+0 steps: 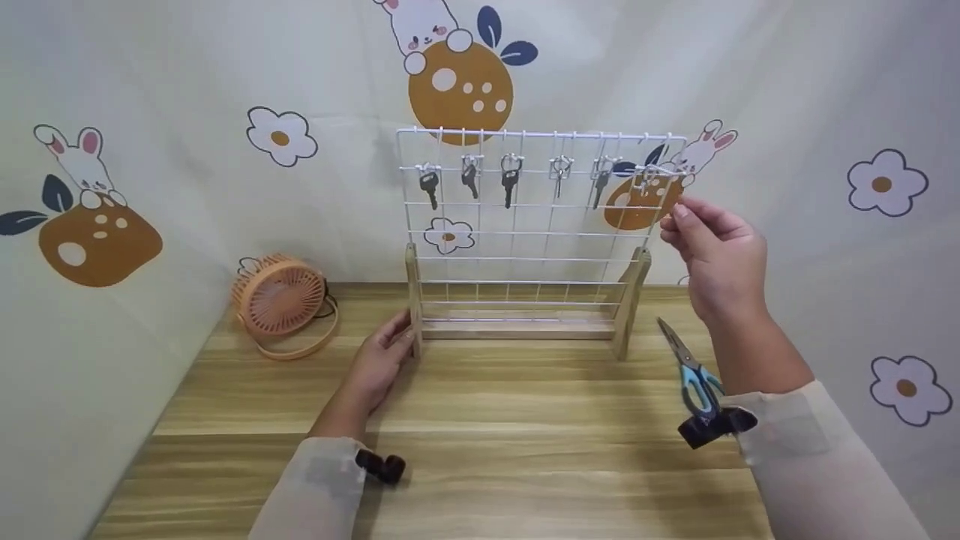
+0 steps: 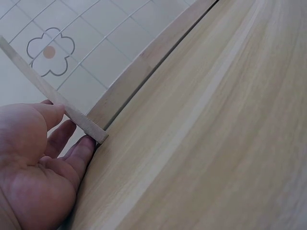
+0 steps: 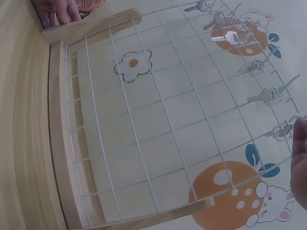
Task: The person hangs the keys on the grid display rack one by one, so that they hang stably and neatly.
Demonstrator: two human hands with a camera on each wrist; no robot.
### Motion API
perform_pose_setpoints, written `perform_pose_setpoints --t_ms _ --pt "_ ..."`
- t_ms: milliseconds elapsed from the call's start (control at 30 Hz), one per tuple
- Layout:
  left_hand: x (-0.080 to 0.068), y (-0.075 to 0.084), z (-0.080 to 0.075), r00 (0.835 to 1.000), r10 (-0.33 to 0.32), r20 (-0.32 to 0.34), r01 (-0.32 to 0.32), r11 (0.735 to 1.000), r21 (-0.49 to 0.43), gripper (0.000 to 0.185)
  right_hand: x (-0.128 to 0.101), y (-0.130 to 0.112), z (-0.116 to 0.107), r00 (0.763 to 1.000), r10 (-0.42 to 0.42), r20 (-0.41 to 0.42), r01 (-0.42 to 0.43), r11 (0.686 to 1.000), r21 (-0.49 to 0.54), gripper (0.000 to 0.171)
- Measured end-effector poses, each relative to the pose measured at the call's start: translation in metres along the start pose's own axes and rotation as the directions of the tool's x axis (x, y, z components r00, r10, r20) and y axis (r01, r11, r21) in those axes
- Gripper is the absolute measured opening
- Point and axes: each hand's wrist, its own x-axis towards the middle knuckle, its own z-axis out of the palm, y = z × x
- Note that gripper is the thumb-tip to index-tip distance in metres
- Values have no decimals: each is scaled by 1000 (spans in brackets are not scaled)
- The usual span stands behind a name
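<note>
A white wire grid rack stands upright in a wooden base. Several metal keys hang from hooks along its upper part. My left hand touches the outer face of the left wooden leg low down, as the left wrist view shows up close. At the rack's upper right side is my right hand, thumb and fingers bent together beside the edge, just below the rightmost hook. A key hangs close by its fingertips in the right wrist view; I cannot tell whether they pinch anything.
Scissors with blue handles lie on the wooden table right of the rack, under the right forearm. An orange fan stands at the back left. A patterned curtain hangs behind the rack.
</note>
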Motion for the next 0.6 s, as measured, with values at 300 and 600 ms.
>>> perform_pose_setpoints --t_ms 300,600 --pt "-2 1 0 1000 -14 11 14 1000 -6 53 -16 52 -11 999 38 -26 -37 997 69 31" --pt "1 -2 -2 1000 -5 7 5 1000 28 53 -30 103 -18 1000 18 -11 -16 993 115 11"
